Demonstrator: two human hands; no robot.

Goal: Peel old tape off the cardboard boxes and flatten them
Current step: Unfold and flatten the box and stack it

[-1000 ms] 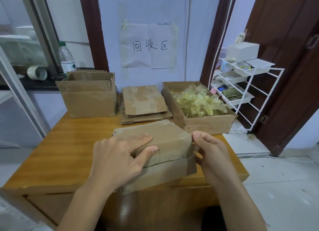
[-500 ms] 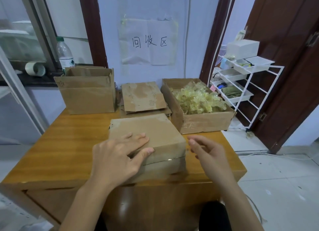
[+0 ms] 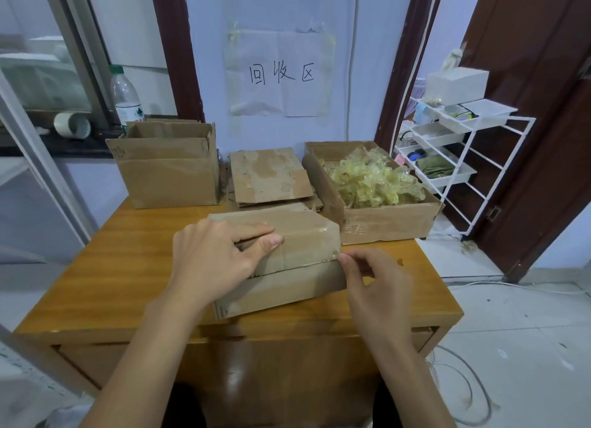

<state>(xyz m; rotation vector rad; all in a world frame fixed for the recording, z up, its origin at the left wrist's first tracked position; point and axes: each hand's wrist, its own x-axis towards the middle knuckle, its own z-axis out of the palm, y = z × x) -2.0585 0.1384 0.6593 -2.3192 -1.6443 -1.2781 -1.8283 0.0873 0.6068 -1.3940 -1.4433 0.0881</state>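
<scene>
Head view: the left hand lies flat, fingers straight, on the closed cardboard box at the desk's front edge, hiding its left end. The right hand pinches at the box's taped right corner; the clear tape itself is hard to make out. Behind: open box, flattened cardboard, box of tape scraps, wall sign

A wooden table carries everything, its bare top showing to the left of the left hand. A closed cardboard box lies on it under that hand. Beyond the hands stand an open box at the far left, a stack of flattened cardboard in the middle, and a box of crumpled tape past the right hand.
</scene>
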